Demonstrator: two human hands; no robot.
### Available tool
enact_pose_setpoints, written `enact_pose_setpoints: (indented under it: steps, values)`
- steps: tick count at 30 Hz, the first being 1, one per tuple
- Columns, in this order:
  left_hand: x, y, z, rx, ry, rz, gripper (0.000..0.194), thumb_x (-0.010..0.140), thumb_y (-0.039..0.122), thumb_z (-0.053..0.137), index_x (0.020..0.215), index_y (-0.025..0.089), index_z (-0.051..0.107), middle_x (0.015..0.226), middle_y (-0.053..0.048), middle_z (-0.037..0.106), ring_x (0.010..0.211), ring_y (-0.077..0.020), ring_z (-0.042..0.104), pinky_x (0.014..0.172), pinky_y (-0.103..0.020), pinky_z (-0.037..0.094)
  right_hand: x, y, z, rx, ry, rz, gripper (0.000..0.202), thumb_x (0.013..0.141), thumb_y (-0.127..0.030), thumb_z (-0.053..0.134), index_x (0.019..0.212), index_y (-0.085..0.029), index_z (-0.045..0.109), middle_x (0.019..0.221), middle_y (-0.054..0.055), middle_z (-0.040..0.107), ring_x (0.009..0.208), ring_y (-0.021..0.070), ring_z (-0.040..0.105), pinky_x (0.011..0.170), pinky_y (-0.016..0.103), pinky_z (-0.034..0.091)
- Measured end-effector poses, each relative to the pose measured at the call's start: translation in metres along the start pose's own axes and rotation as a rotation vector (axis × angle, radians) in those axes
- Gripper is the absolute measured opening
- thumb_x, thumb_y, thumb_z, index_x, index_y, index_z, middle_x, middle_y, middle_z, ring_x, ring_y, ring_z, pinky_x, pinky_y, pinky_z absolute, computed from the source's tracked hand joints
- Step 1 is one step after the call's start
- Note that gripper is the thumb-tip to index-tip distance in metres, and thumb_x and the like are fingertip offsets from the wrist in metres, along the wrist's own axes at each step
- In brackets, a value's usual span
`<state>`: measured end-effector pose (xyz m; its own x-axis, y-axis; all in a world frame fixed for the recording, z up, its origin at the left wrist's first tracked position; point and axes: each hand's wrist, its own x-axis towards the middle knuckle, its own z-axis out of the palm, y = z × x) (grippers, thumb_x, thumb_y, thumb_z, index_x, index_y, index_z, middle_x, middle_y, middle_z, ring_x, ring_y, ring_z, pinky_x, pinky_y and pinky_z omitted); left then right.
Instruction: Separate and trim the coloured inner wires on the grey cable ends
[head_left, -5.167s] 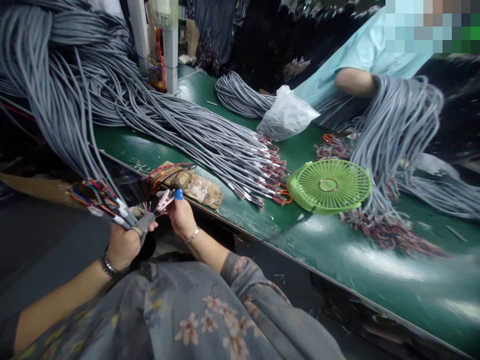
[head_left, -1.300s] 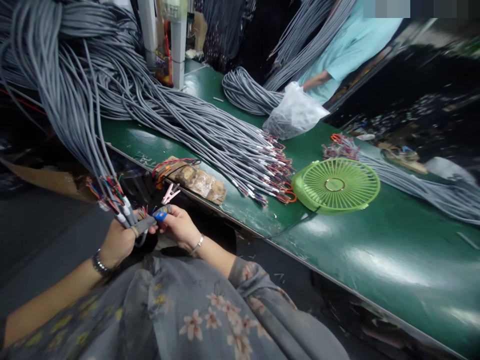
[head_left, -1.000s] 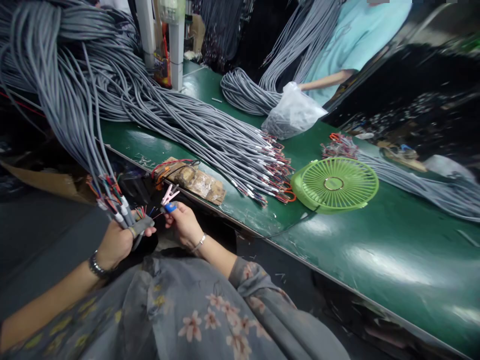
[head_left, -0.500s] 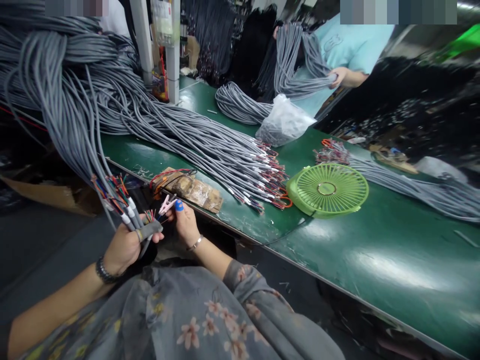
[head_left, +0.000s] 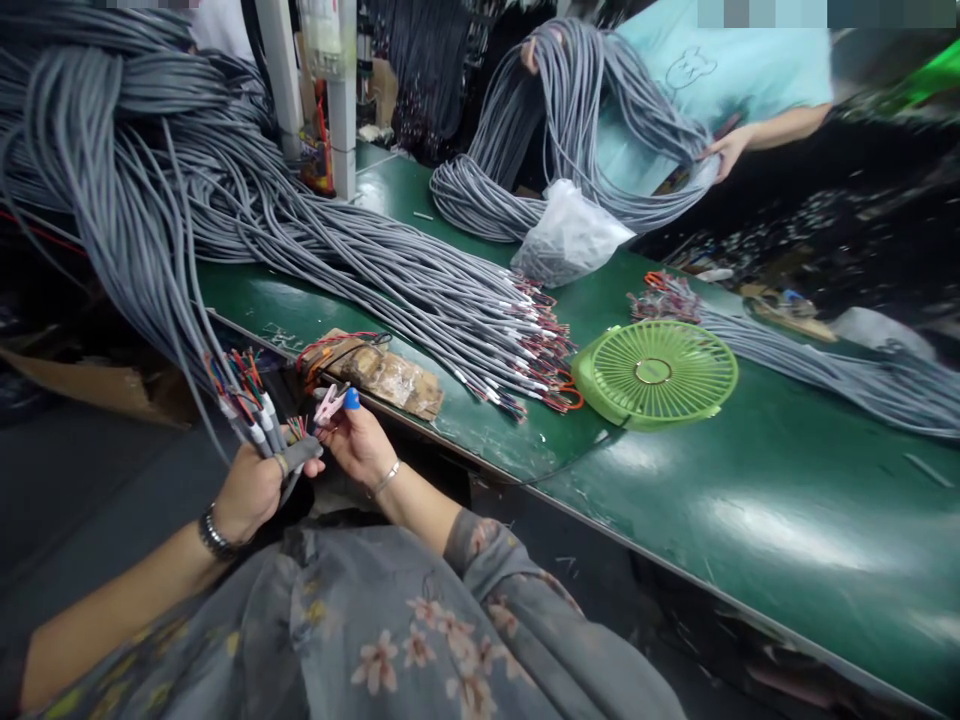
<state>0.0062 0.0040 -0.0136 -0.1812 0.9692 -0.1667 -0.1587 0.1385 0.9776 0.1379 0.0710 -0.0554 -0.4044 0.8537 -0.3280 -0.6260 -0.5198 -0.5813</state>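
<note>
My left hand [head_left: 262, 482] is closed around several grey cables [head_left: 264, 425] whose stripped ends fan out in coloured wires [head_left: 238, 375]. A grey finger cover [head_left: 301, 452] wraps one of its digits. Just to the right, my right hand [head_left: 360, 440] pinches a pale pink clip [head_left: 330, 404], with a blue cover on one fingertip. The clip is beside the thin coloured wires of one cable in my left hand; whether it grips them is too small to tell. Behind my right hand, a taped wooden block [head_left: 386, 375] with red and black leads lies at the table edge.
A thick bundle of grey cables [head_left: 375, 255] lies across the green table [head_left: 750, 490]. A green fan [head_left: 654, 375] and a plastic bag [head_left: 570, 235] stand to its right. Across the table, a person in a light blue shirt [head_left: 720, 70] holds a large cable coil [head_left: 585, 120].
My hands stay close together, with the clip shifted slightly left toward the wires. Across the table, the other person has raised and spread the cable coil, moving a hand to the right.
</note>
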Motion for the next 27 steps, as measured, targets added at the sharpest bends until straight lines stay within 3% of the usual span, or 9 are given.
enact_pose_setpoints:
  steps: [4,7,12,15,27]
  values:
    - [-0.006,0.0,-0.004,-0.004,-0.001,-0.013,0.028,0.057,0.038,0.101,0.057,0.023,0.077,0.052,-0.003,0.072,0.052,-0.0214,0.071,0.06,-0.033,0.064,-0.004,-0.005,-0.004,-0.013,-0.038,0.088,0.05,0.103,-0.068,0.081,0.091,-0.02,0.076,0.082,0.003,0.075,0.074,0.0172,0.064,0.07,0.027,0.058]
    - [-0.013,0.004,-0.005,-0.004,-0.006,-0.006,0.034,0.057,0.044,0.103,0.054,0.024,0.076,0.05,-0.003,0.07,0.053,-0.0216,0.072,0.059,-0.032,0.065,-0.006,-0.011,-0.005,-0.031,-0.065,0.139,0.05,0.106,-0.066,0.076,0.086,-0.021,0.072,0.081,0.002,0.074,0.07,0.0155,0.064,0.068,0.026,0.06]
    - [-0.016,0.015,0.001,-0.032,0.058,0.026,0.037,0.055,0.045,0.104,0.051,0.024,0.074,0.049,-0.003,0.068,0.054,-0.0205,0.072,0.059,-0.03,0.065,-0.008,-0.013,-0.004,-0.109,-0.051,0.028,0.037,0.1,-0.053,0.088,0.089,-0.02,0.075,0.077,0.0,0.072,0.067,0.0125,0.062,0.066,0.023,0.06]
    - [-0.013,0.017,0.004,-0.048,0.071,0.013,0.035,0.054,0.042,0.105,0.052,0.024,0.075,0.051,-0.003,0.07,0.054,-0.0201,0.072,0.06,-0.031,0.066,-0.009,-0.011,-0.004,-0.144,-0.052,-0.013,0.042,0.094,-0.056,0.094,0.085,-0.02,0.073,0.073,-0.001,0.069,0.065,0.0116,0.061,0.063,0.022,0.059]
    - [-0.005,0.008,0.008,-0.061,0.089,-0.007,0.028,0.054,0.037,0.1,0.056,0.024,0.075,0.052,-0.002,0.072,0.053,-0.0203,0.071,0.056,-0.03,0.062,-0.003,-0.012,-0.002,-0.033,-0.063,0.091,0.035,0.1,-0.053,0.09,0.094,-0.021,0.077,0.088,0.001,0.079,0.072,0.0133,0.065,0.067,0.023,0.06]
